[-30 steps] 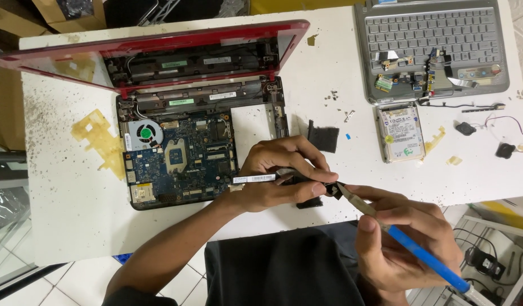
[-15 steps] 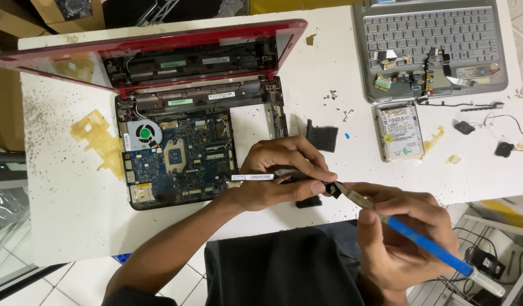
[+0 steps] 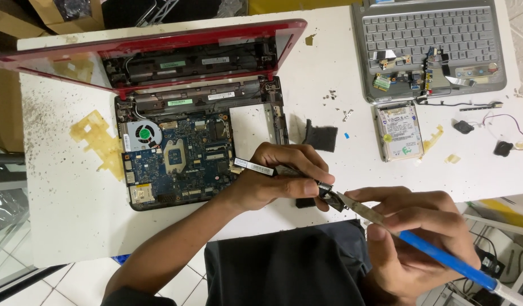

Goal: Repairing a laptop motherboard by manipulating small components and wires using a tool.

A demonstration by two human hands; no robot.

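Black and slim, the small hinged metal laptop part with a white label strip [image 3: 284, 170] sits pinched in the left hand [image 3: 278, 178] just above the white worktop [image 3: 69, 221], beside the opened red laptop's blue motherboard [image 3: 176, 158]. The right hand [image 3: 420, 238] is closed around a blue-handled screwdriver [image 3: 443, 258], tip at the part's end. It looks light, stiff and somewhat fragile; best held along its long edges

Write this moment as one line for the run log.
left hand: holds thin dark strip part | right hand: blue-handled tool, tip at the part's end | behind: opened red laptop on white table
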